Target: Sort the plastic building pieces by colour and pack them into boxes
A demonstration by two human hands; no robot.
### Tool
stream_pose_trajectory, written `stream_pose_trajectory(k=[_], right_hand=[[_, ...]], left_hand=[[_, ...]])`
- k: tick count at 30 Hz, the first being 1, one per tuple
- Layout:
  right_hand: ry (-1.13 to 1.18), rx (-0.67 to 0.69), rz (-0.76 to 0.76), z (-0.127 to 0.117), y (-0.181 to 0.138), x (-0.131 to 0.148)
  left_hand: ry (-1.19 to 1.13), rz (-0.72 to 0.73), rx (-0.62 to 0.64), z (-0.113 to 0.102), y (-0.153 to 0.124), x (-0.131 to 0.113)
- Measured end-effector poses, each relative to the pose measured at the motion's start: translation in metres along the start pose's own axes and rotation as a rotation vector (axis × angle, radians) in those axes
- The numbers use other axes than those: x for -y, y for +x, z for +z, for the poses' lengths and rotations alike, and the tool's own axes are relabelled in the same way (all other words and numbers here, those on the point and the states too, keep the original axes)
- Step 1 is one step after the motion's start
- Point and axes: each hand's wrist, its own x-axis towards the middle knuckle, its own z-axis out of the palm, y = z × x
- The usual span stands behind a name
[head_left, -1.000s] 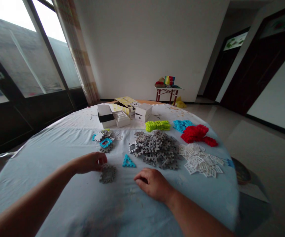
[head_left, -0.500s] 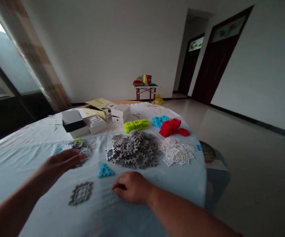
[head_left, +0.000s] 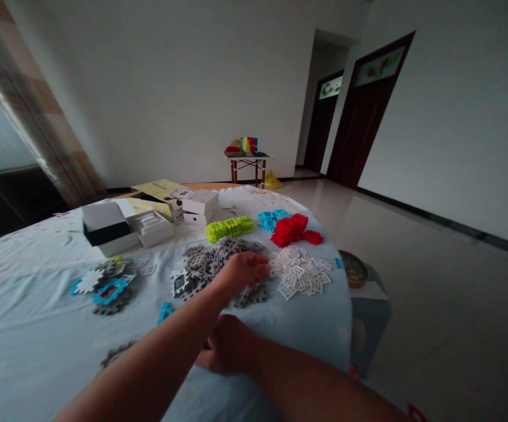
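My left hand [head_left: 248, 268] reaches across the pile of grey toothed plastic building pieces [head_left: 201, 264]. Its fingers are slightly apart, with the tips at the left edge of a heap of white lattice pieces [head_left: 302, 272]; I see nothing held in it. Below that forearm my right hand [head_left: 229, 346] is curled low over the cloth, its fingertips partly hidden. Whatever they may hold does not show. A blue triangular piece [head_left: 164, 312] and a grey square frame [head_left: 117, 353] lie partly behind my left forearm. Farther left sits a blue ring piece [head_left: 110, 291] on grey pieces.
Lime green pieces [head_left: 229, 228], blue pieces [head_left: 273, 219] and red pieces [head_left: 291, 230] lie behind the heaps. Open white boxes [head_left: 111, 225] and a yellow carton [head_left: 161, 193] stand at the back left. A stool [head_left: 370, 305] with a bowl [head_left: 354, 268] stands beyond the table's right edge.
My left hand has swung from the small stack at the left across to the white heap, its forearm now passing above my right hand. The blue ring piece shows on that stack. The view has shifted right.
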Motion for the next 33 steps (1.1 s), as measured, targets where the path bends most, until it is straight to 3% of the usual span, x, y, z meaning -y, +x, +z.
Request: stream_pose_trajectory(k=[3, 7, 12, 16, 19, 22, 28, 33], right_hand=[[0.015, -0.007, -0.001, -0.001, 0.0, 0.001], [0.151, -0.028, -0.062, -0.008, -0.002, 0.005], [0.178, 0.005, 0.006, -0.009, -0.002, 0.007], [0.226, -0.012, -0.01, -0.006, -0.002, 0.006], [0.231, -0.036, -0.017, -0.004, -0.003, 0.006], [0.233, -0.053, -0.015, -0.002, -0.003, 0.007], [0.23, -0.056, 0.011, -0.001, -0.005, 0.008], [0.236, -0.055, 0.011, -0.002, -0.005, 0.009]], left_hand=[[-0.005, 0.017, -0.043, 0.0, 0.004, -0.006], [0.112, 0.055, -0.193, -0.04, -0.02, 0.003], [0.297, -0.052, -0.357, -0.111, -0.09, 0.045], [0.499, -0.14, -0.396, -0.142, -0.155, 0.089], [0.594, -0.203, -0.346, -0.145, -0.191, 0.113], [0.666, -0.132, -0.276, -0.142, -0.208, 0.123], [0.713, -0.135, -0.182, -0.142, -0.207, 0.112], [0.643, -0.115, -0.213, -0.14, -0.2, 0.1]])
